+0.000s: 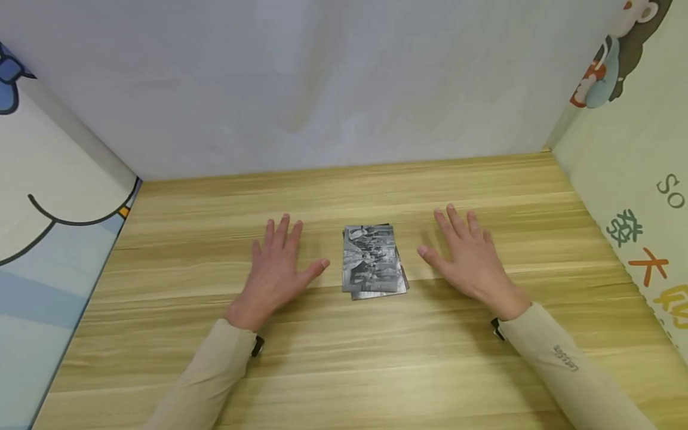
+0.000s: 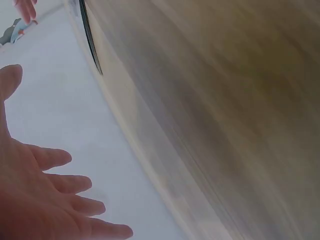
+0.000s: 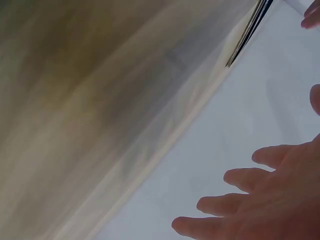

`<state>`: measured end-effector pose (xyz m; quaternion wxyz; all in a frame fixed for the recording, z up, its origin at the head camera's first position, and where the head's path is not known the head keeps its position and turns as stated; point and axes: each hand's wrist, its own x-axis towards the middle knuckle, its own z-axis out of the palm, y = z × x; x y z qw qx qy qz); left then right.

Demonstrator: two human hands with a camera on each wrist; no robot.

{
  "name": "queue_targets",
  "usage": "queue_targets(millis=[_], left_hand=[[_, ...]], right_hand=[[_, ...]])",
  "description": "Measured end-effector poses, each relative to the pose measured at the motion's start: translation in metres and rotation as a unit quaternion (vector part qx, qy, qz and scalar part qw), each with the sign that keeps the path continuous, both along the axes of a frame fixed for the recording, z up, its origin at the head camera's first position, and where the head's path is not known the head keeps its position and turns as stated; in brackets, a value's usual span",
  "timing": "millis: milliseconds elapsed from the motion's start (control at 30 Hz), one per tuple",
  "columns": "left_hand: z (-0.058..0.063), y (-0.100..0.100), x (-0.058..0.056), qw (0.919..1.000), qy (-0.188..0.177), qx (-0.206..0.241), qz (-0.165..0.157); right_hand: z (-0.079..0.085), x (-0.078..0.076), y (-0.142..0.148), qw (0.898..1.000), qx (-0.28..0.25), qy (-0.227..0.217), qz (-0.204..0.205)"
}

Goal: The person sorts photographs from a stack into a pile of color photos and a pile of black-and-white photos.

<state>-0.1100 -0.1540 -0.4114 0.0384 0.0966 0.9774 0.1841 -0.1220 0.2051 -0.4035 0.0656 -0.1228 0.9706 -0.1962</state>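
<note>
A small stack of cards (image 1: pixel 369 260) with a black-and-white picture of a crowd on top lies mid-table, its lower cards poking out askew at the bottom and right. To the left of it, my left hand (image 1: pixel 275 266) is held palm down with fingers straight and spread, thumb toward the stack. On the other side my right hand (image 1: pixel 473 260) mirrors it, fingers spread and holding nothing. Both wrist views show the hands above the tabletop, and the stack appears edge-on as a thin dark strip (image 2: pixel 90 37) in the left wrist view.
The wood-grain table (image 1: pixel 333 364) runs back to a pale wall covering (image 1: pixel 344 89). A cartoon-printed panel (image 1: pixel 48 155) borders it on the left, and a light green panel (image 1: pixel 607 167) with printed characters on the right.
</note>
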Motion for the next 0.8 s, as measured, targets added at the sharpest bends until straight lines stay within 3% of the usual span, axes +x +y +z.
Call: queue_targets(millis=[200,500,800], left_hand=[[0.001,0.007,-0.001,0.9989,0.018,0.042,-0.010],[0.005,0.016,-0.002,0.9951,0.009,0.098,-0.004],[0.004,0.023,-0.004,0.9897,0.002,0.143,-0.001]], right_hand=[[-0.001,0.001,-0.006,1.000,-0.016,-0.001,0.001],[-0.004,0.000,-0.015,0.998,-0.056,0.015,0.016],[-0.005,-0.001,-0.022,0.994,-0.109,-0.007,0.009]])
